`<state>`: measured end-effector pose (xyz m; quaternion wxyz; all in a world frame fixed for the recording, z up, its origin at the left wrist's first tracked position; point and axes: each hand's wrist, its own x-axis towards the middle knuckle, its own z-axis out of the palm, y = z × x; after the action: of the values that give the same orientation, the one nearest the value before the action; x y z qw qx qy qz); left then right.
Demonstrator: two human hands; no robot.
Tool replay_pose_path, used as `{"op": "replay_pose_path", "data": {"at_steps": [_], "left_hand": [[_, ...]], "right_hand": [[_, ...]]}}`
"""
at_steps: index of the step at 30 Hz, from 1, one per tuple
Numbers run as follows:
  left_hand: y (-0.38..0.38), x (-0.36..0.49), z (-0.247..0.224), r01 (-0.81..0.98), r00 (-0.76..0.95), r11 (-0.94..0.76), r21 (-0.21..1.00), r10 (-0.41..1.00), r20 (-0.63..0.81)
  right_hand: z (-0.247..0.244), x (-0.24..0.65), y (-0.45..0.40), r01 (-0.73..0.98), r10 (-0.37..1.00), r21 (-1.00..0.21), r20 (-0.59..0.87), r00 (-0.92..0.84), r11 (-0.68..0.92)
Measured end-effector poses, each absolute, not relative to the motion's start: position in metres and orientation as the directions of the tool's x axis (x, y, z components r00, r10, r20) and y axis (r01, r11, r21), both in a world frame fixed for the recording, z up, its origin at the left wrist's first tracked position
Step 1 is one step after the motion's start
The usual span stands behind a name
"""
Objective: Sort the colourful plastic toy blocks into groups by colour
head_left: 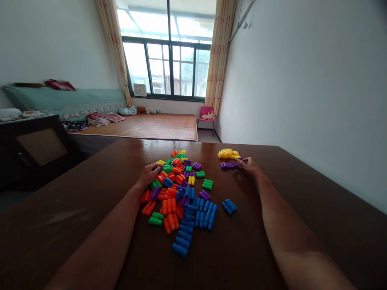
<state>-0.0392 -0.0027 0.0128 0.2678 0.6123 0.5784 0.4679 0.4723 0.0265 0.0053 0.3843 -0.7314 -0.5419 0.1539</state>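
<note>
My left hand (pixel 149 175) is at the left edge of a mixed pile of bullet-shaped plastic building blocks. Its fingers are closed at a yellow block (pixel 160 162), partly hidden by the fingertips. Over on the right, my right hand (pixel 250 165) pinches a small purple block, mostly covered by the fingers, at the end of a purple row of blocks (pixel 229 165). Just beyond that row lies a yellow group of blocks (pixel 229 153). Orange blocks (pixel 168 206) and green blocks (pixel 156 218) fill much of the pile, with joined blue blocks (pixel 206 213) at its near right.
Everything lies on a dark brown table (pixel 242 249). A separate blue block (pixel 229 206) and a green block (pixel 207 184) sit right of the pile. Behind the table are a bed (pixel 157 125), a pink chair (pixel 206 112) and a window; a dark cabinet (pixel 36 149) stands left.
</note>
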Motion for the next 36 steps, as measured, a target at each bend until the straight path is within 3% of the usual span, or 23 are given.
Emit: {"op": "replay_pose_path", "data": {"at_steps": [3, 8, 15, 18, 29, 36], "left_hand": [[-0.002, -0.04, 0.012, 0.466, -0.106, -0.18, 0.866, 0.961, 0.257], [-0.004, -0.04, 0.014, 0.471, -0.106, -0.188, 0.862, 0.958, 0.267], [-0.002, -0.041, 0.01, 0.469, -0.1, -0.197, 0.861, 0.957, 0.273], [-0.001, -0.042, 0.008, 0.477, -0.109, -0.19, 0.858, 0.956, 0.272], [-0.002, -0.042, 0.009, 0.458, -0.103, -0.198, 0.867, 0.957, 0.273], [0.001, -0.044, 0.006, 0.474, -0.089, -0.206, 0.856, 0.956, 0.279]], "right_hand": [[0.006, 0.474, 0.028, 0.66, 0.908, -0.75, 0.249, 0.337, -0.039], [0.013, 0.455, 0.029, 0.641, 0.945, -0.733, 0.325, 0.035, 0.229], [0.011, 0.434, 0.035, 0.911, 0.945, -0.369, 0.322, -0.06, 0.184], [0.012, 0.433, 0.033, 0.945, 0.947, -0.296, 0.32, -0.038, 0.138], [0.011, 0.412, 0.03, 0.869, 0.877, -0.306, 0.412, -0.248, 0.39], [0.006, 0.412, 0.038, 0.842, 0.857, -0.379, 0.487, -0.172, 0.384]]}}
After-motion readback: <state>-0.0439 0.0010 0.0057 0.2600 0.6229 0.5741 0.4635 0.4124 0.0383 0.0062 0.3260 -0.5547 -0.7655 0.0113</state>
